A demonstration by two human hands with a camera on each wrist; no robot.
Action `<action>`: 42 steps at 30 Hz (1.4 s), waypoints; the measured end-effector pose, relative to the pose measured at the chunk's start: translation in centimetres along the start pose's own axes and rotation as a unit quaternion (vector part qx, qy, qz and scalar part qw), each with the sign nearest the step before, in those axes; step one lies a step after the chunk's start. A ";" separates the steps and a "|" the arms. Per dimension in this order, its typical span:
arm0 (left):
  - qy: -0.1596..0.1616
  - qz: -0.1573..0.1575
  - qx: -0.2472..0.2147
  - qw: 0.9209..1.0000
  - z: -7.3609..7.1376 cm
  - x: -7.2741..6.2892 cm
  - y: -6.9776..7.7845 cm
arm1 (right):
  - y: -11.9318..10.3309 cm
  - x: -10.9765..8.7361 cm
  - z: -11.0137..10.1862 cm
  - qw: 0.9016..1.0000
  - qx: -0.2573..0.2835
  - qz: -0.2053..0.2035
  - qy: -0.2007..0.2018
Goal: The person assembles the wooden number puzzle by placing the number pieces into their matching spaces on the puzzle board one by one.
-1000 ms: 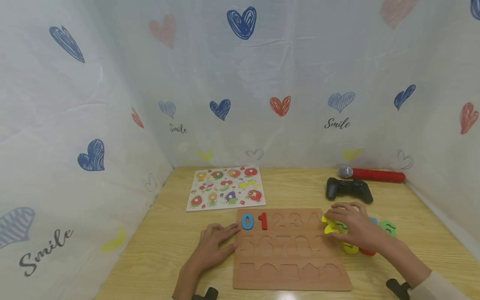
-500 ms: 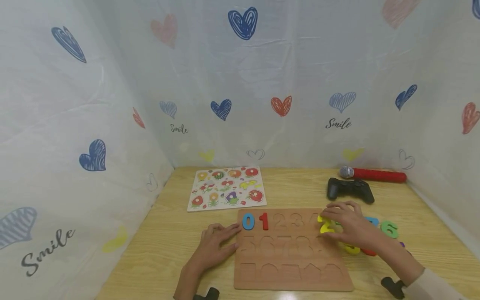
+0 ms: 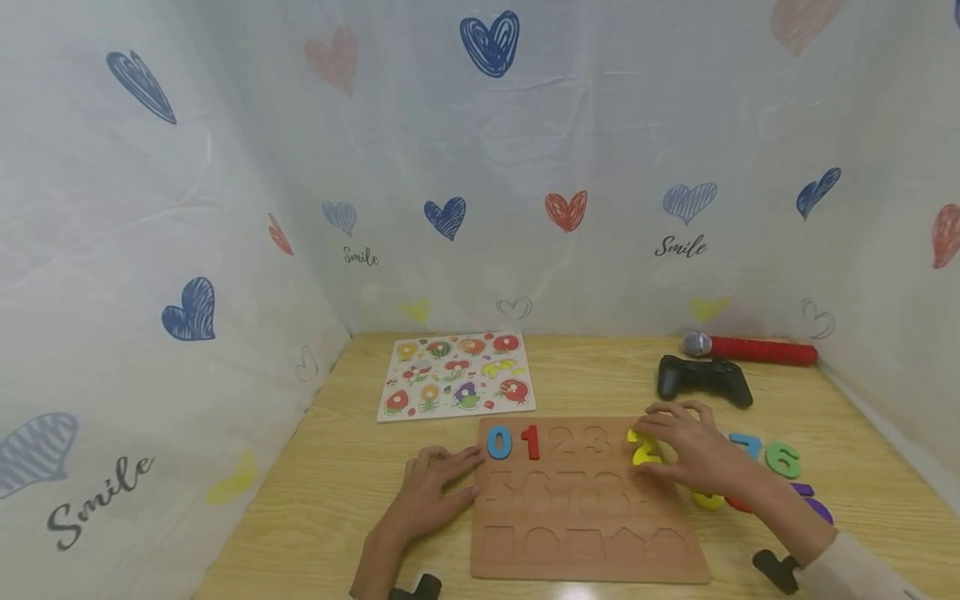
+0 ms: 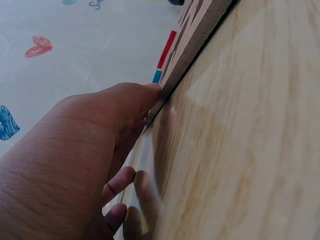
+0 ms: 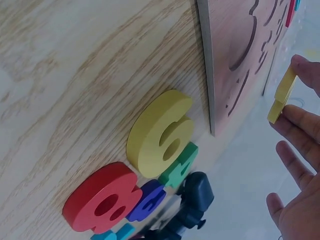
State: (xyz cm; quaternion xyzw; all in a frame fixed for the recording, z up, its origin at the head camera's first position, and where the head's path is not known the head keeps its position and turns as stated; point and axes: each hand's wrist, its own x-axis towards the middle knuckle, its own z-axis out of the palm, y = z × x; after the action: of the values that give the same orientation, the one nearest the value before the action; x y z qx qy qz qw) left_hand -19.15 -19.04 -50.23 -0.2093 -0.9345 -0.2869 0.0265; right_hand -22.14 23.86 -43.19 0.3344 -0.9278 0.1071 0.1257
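A wooden number puzzle board (image 3: pixel 547 512) lies on the table with a blue 0 (image 3: pixel 498 442) and a red 1 (image 3: pixel 531 442) set in its top row. My right hand (image 3: pixel 693 450) pinches a yellow number 2 (image 3: pixel 645 452) between thumb and fingers, over the board's upper right corner. In the right wrist view this yellow piece (image 5: pixel 283 95) is edge-on and raised off the board. My left hand (image 3: pixel 431 492) rests at the board's left edge, fingers loosely extended, and its thumb (image 4: pixel 145 90) touches the side of the board in the left wrist view.
Loose numbers lie right of the board: a blue 7 (image 3: pixel 746 444), a green 6 (image 3: pixel 782 459), a red 8 (image 5: pixel 102 197) and several others. Behind are a fruit puzzle (image 3: pixel 456 377), a black game controller (image 3: pixel 703 381) and a red microphone (image 3: pixel 757 349). A heart-patterned sheet (image 3: pixel 420 275) surrounds the table.
My right hand has carried the yellow 2 leftward, from beside the board's right edge to over its upper right corner. My left hand has stayed at the board's left edge.
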 end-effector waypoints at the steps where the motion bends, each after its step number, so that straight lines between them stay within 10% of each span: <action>1: 0.001 0.001 0.001 1.000 0.0 0.0 0.0 | -0.1 0.1 0.0 1.000 0.001 -0.001 0.001; 42: 0.017 0.020 0.005 1.000 0.0 0.0 0.0 | -1.8 3.5 1.8 0.999 0.011 -0.027 -0.022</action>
State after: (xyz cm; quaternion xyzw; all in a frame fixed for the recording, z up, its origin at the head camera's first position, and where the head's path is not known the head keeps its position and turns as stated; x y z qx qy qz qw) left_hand -19.16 -19.04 -50.29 -0.2232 -0.9310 -0.2847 0.0493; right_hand -23.83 19.93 -43.65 0.3632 -0.9197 0.1062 0.1044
